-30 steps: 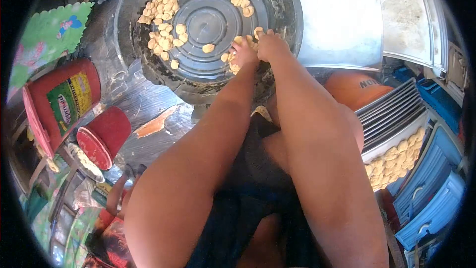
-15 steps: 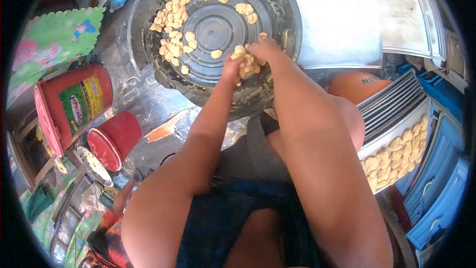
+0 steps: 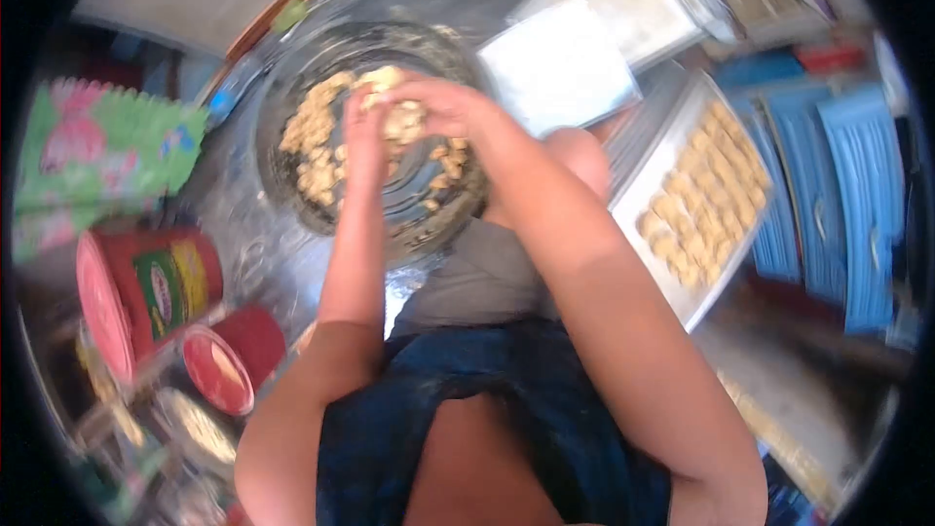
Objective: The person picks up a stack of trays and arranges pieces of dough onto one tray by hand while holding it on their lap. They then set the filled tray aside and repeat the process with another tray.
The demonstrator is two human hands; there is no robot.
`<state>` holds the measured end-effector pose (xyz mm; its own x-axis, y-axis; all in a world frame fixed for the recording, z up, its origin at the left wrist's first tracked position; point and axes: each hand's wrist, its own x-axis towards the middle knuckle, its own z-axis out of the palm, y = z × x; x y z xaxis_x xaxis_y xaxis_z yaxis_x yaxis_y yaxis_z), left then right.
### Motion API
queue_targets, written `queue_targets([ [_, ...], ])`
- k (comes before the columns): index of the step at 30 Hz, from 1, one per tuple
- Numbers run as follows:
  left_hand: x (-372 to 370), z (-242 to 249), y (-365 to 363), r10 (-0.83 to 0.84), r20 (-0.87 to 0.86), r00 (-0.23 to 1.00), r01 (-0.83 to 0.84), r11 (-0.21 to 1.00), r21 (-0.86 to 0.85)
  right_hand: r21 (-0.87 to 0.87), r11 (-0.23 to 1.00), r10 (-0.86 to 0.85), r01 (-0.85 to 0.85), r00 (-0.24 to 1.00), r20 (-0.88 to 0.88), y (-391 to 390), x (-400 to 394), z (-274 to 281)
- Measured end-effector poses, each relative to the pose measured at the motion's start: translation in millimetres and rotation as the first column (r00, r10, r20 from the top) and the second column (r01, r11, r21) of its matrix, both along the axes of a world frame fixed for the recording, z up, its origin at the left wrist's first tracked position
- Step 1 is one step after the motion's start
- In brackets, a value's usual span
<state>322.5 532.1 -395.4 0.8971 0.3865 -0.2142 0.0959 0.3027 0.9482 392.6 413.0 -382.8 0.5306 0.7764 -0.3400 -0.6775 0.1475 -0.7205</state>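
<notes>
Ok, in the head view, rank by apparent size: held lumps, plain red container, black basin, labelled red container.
1. Black basin
2. Labelled red container
3. Plain red container
4. Held lumps, though partly covered, so their full size is unsure

Dough pieces [image 3: 316,122] lie in the basin [image 3: 380,234] (buckets [image 3: 255,341] to its left, trays [image 3: 560,68] right).

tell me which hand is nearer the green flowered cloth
Left. The left hand is right of the cloth, over the dark basin, at the cloth-facing side of the dough clump; the right hand is at the clump's far side.
</notes>
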Motion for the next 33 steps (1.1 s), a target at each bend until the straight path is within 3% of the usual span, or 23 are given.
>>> queue_targets([
  [2,-1,30,-13,-0.071,-0.029,0.997,0.07,0.996,-0.049,0.024,0.969,-0.244,0.244,0.97,0.002,-10,-24,24],
  [3,-5,43,-26,-0.109,0.079,0.991,0.115,0.99,-0.077,0.005,0.949,-0.317,0.317,0.949,0.005,-18,-41,33],
  [4,-10,52,-38,-0.126,0.185,0.975,0.147,0.984,-0.101,-0.011,0.852,-0.502,0.524,0.822,0.267,-22,-58,42],
  [5,-14,57,-51,-0.16,0.241,0.957,0.187,0.978,-0.095,0.028,0.726,-0.599,0.687,0.612,0.516,-26,-74,50],
  [6,-23,63,-67,-0.191,0.246,0.95,0.22,0.971,-0.096,0.03,0.703,-0.618,0.71,0.59,0.52,-34,-93,56],
  [8,-42,78,-109,-0.271,0.283,0.92,0.235,0.96,0.154,0.171,0.473,-0.861,0.865,0.412,0.297,-60,-127,73],
  [10,-64,76,-149,-0.382,0.367,0.848,0.256,0.902,0.348,0.236,0.354,-0.925,0.905,0.303,0.228,-95,-156,92],
  [11,-78,78,-168,-0.421,0.421,0.803,0.276,0.89,0.363,0.244,0.286,-0.945,0.927,0.23,0.235,-111,-167,91],
  [12,-93,78,-186,-0.459,0.471,0.753,0.296,0.876,0.38,0.251,0.215,-0.959,0.944,0.155,0.239,-124,-179,86],
  [14,-115,62,-218,-0.555,0.431,0.711,0.532,0.826,0.185,0.202,0.121,-0.915,0.972,0.03,0.403,-152,-207,86],
  [15,-124,56,-229,-0.559,0.436,0.705,0.535,0.823,0.189,0.21,0.116,-0.915,0.971,0.022,0.403,-163,-220,81],
  [17,-140,43,-249,-0.61,0.558,0.563,0.579,0.773,0.261,0.129,-0.031,-0.838,0.991,-0.096,0.537,-181,-246,64],
  [18,-144,29,-257,-0.613,0.56,0.558,0.58,0.77,0.264,0.133,-0.035,-0.838,0.99,-0.102,0.536,-190,-255,51],
  [20,-149,3,-268,-0.685,0.585,0.434,0.571,0.711,0.41,0.098,-0.18,-0.636,0.979,-0.192,0.747,-203,-269,19],
  [22,-157,2,-266,-0.759,0.479,0.441,0.594,0.647,0.478,0.087,-0.189,-0.623,0.978,-0.188,0.759,-216,-278,-11],
  [24,-156,-10,-269,-0.79,0.223,0.571,0.685,0.608,0.402,-0.041,-0.213,-0.096,0.976,0.021,0.995,-227,-283,-29],
  [25,-154,-11,-271,-0.769,0.293,0.568,0.622,0.635,0.459,-0.051,-0.254,-0.072,0.966,0.033,0.997,-224,-280,-27],
  [26,-150,-13,-272,-0.77,0.291,0.568,0.618,0.632,0.468,-0.046,-0.252,-0.079,0.967,0.027,0.996,-225,-280,-25],
  [28,-147,-13,-272,-0.746,0.376,0.549,0.479,0.65,0.59,-0.072,-0.37,-0.064,0.926,0.052,0.997,-230,-286,-22],
  [29,-147,-13,-271,-0.738,0.386,0.553,0.44,0.652,0.617,-0.021,-0.445,-0.037,0.895,0.005,0.999,-236,-288,-24],
  [30,-145,-12,-271,-0.744,0.387,0.546,0.443,0.647,0.62,-0.018,-0.452,-0.039,0.892,0.0,0.999,-246,-288,-24],
  [32,-146,-13,-271,-0.777,0.374,0.507,0.364,0.586,0.724,0.001,-0.41,-0.541,0.912,-0.244,0.805,-265,-293,-17],
  [33,-148,-13,-270,-0.78,0.374,0.502,0.369,0.584,0.723,0.043,-0.449,-0.478,0.893,-0.28,0.832,-276,-298,-11],
])
